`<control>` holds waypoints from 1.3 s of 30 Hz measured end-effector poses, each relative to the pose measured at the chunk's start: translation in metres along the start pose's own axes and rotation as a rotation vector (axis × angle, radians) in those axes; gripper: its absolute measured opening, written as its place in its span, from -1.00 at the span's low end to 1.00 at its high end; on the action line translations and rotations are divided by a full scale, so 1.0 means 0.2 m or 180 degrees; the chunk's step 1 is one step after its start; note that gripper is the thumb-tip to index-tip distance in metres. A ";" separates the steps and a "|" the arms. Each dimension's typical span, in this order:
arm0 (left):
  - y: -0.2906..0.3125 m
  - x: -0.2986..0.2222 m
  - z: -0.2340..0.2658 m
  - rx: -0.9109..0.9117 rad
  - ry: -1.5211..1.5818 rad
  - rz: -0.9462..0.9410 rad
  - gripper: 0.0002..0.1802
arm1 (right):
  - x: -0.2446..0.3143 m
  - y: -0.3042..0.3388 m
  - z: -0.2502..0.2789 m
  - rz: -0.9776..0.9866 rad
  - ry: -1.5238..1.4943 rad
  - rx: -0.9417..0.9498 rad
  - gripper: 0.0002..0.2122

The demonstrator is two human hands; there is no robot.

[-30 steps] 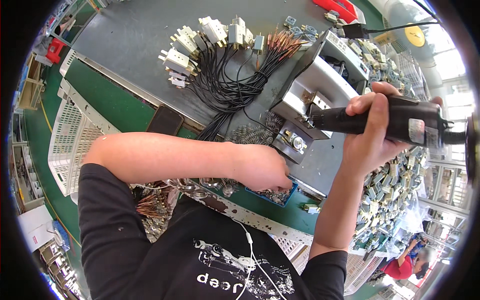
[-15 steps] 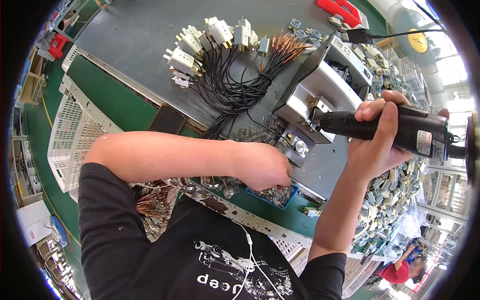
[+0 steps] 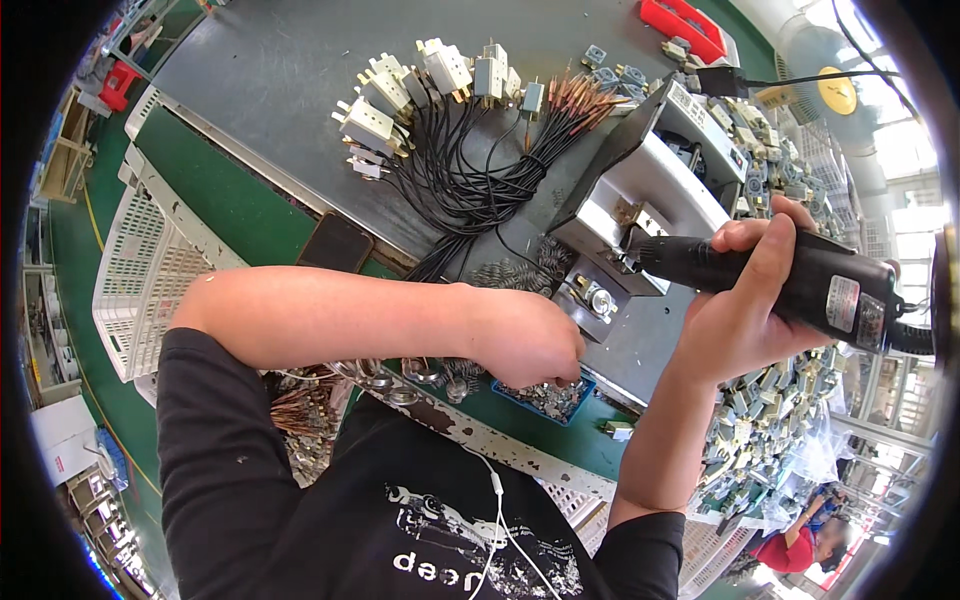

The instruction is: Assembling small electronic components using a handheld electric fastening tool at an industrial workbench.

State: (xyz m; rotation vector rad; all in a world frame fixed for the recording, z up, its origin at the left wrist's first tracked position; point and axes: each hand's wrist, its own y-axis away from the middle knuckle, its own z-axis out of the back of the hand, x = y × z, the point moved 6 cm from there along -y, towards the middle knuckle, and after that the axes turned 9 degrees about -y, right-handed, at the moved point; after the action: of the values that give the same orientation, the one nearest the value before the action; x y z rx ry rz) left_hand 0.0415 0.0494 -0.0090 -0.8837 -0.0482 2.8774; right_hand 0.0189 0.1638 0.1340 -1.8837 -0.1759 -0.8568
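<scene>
Spreading across the grey worktable (image 3: 280,70) lie black wired connectors (image 3: 450,130). Her right hand (image 3: 745,310) is clamped round a black electric screwdriver (image 3: 780,280) aimed at the metal fixture (image 3: 640,215); her left hand (image 3: 525,335) dips curled fingers into a blue tray of small parts (image 3: 550,400).

A bundle of black wires with white connectors (image 3: 440,130) lies beyond the hands, a white plastic basket (image 3: 140,280) to their left.

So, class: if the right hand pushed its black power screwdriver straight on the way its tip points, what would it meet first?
Probably the grey metal fixture: the right hand aims the black power screwdriver leftward, its tip apparently already at the fixture's face, though depth is unclear.
</scene>
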 end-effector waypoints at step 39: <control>0.09 0.21 0.20 -0.1651 -0.0897 0.0761 -0.87 | -0.03 0.07 0.03 -0.0715 -0.0273 0.0565 -0.15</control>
State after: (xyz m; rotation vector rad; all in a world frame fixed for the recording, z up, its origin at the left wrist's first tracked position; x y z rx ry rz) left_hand -0.0185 0.0371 -0.0001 -0.5637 -0.7979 3.2524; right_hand 0.0239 0.1641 0.1183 -1.7558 -0.5083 -0.8803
